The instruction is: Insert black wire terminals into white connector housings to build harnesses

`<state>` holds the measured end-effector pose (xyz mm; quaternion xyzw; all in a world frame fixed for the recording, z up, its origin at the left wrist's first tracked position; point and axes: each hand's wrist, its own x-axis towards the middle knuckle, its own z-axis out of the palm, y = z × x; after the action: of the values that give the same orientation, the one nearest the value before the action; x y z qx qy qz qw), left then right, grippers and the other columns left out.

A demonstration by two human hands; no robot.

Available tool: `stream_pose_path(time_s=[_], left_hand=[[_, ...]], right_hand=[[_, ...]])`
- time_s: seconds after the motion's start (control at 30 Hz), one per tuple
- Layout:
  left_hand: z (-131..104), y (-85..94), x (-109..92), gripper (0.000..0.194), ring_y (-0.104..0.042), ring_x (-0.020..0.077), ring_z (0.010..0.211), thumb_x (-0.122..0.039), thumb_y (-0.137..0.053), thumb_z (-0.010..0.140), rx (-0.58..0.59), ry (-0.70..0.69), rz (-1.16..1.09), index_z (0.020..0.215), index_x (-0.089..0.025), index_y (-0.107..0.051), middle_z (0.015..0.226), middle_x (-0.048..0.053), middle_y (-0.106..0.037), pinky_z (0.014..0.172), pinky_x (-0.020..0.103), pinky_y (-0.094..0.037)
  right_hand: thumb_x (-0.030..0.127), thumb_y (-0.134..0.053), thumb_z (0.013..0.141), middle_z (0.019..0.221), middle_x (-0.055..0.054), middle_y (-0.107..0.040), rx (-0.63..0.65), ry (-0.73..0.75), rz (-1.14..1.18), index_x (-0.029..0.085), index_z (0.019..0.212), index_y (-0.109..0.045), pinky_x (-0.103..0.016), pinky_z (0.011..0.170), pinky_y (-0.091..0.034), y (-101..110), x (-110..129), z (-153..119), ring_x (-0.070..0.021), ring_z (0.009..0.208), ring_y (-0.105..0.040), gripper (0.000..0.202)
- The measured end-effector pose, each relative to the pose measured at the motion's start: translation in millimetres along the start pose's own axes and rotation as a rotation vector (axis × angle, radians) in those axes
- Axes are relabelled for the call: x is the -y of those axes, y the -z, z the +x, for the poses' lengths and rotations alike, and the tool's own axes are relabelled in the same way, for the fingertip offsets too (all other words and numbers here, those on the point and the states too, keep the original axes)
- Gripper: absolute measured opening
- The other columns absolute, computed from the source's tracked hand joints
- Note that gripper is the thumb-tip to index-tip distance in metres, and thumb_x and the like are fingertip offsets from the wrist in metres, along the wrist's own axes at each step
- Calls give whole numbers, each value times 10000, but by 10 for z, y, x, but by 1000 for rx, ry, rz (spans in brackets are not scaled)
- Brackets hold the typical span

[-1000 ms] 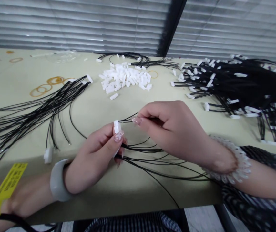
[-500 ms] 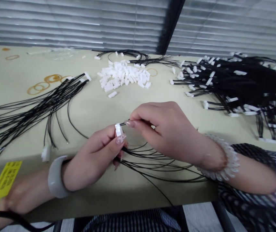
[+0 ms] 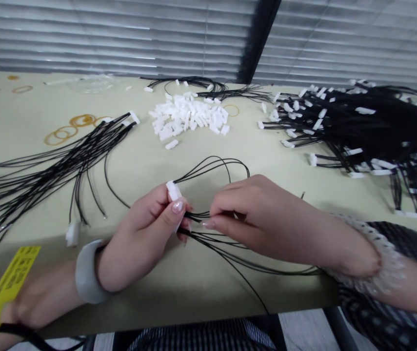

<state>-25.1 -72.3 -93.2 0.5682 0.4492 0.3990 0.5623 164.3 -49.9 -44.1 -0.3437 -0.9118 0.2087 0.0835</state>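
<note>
A white plastic connector (image 3: 173, 190) is pinched between the thumb and fingers of my left hand (image 3: 146, 234). Several thin black wires loop out of its far end and curve to the right. More black wires (image 3: 226, 248) run rightward from beneath my left fingers. My right hand (image 3: 259, 222) is just right of the connector, thumb and forefinger closed on black wires at the level of my left thumb. How many wires it pinches is hidden behind the fingers.
Loose white connectors (image 3: 188, 114) are heaped beyond my hands. A bundle of black wires (image 3: 58, 165) lies left, with rubber bands (image 3: 62, 134) behind it. Finished-looking wire harnesses (image 3: 372, 122) pile up at right. Window blinds (image 3: 102, 34) border the table's back.
My right hand has moved down and slightly right, away from the connector's far end, to the wires lower down. Wire loops now show arching beyond the connector.
</note>
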Motion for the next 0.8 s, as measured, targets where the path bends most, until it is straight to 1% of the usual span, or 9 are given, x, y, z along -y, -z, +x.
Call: stream_pose_path(time_s=[0.17,0.33,0.47,0.53,0.7,0.8], left_hand=[[-24,8,-7,196,-513,109,590,-351,-465,869,34,-33,10,787,-188,-538,687,-9,-536,528,211,-461],[-40,6,-30,197,-517,112,581,-336,-461,869,29,-69,105,777,-177,-533,685,-3,-541,536,214,-461],[-37,7,-18,200,-522,119,594,-341,-452,871,33,-77,111,779,-178,-521,695,2,-539,540,222,-466],[-36,10,-13,184,-520,114,598,-325,-447,876,35,-96,116,786,-181,-518,700,-2,-533,551,218,-467],[-30,10,-43,174,-508,109,594,-286,-448,872,16,-139,205,760,-178,-525,687,-3,-535,553,205,-450],[-31,6,-54,181,-510,111,584,-289,-458,865,7,-133,193,739,-177,-526,669,-2,-549,557,210,-442]], right_hand=[[260,-392,893,552,60,-407,40,-63,115,134,576,-427,-226,542,-225,16,33,19,-38,531,-322,343],[261,-422,870,544,55,-420,85,-107,244,144,593,-471,-214,519,-240,11,79,46,-41,518,-340,305],[315,-375,885,566,42,-422,145,-197,376,153,610,-450,-201,489,-265,6,81,66,-52,525,-359,328],[323,-363,885,587,39,-429,166,-211,417,154,627,-463,-193,484,-274,2,69,75,-53,544,-370,324],[317,-437,840,534,48,-335,166,-195,412,143,588,-474,-187,435,-225,-9,41,113,-41,498,-284,308],[328,-450,823,518,55,-300,176,-209,508,147,597,-486,-182,410,-213,-7,28,141,-41,481,-261,291]])
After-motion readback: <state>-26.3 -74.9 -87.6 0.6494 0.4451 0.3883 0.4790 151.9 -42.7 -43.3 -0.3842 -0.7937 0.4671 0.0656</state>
